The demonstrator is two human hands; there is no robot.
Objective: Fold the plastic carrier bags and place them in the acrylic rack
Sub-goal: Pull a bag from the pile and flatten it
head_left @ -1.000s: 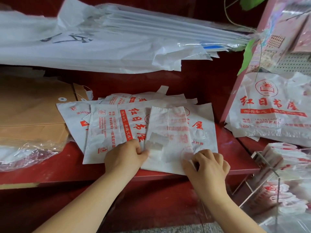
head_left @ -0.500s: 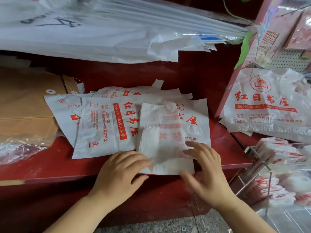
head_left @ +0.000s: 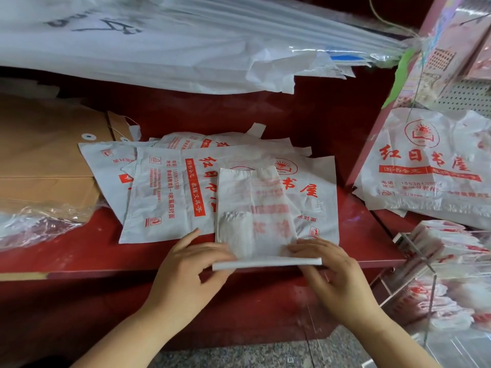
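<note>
Carrier bag (head_left: 253, 208) pinched by left hand (head_left: 191, 272) and right hand (head_left: 336, 277).

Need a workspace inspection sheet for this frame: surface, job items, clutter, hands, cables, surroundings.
Surface: red shelf, bags spread across its middle.
Job's things: half-folded bag lies on flat bags, near end turned up at the shelf edge; acrylic rack at lower right holds folded bags.
Clutter: brown envelopes and clear wrap at left.
Grippers: left hand and right hand each pinch the bag's near fold.
Cables: nothing seen.
Surroundings: white sheets on the level above; printed bags at right; green leaf; speckled floor below.
</note>
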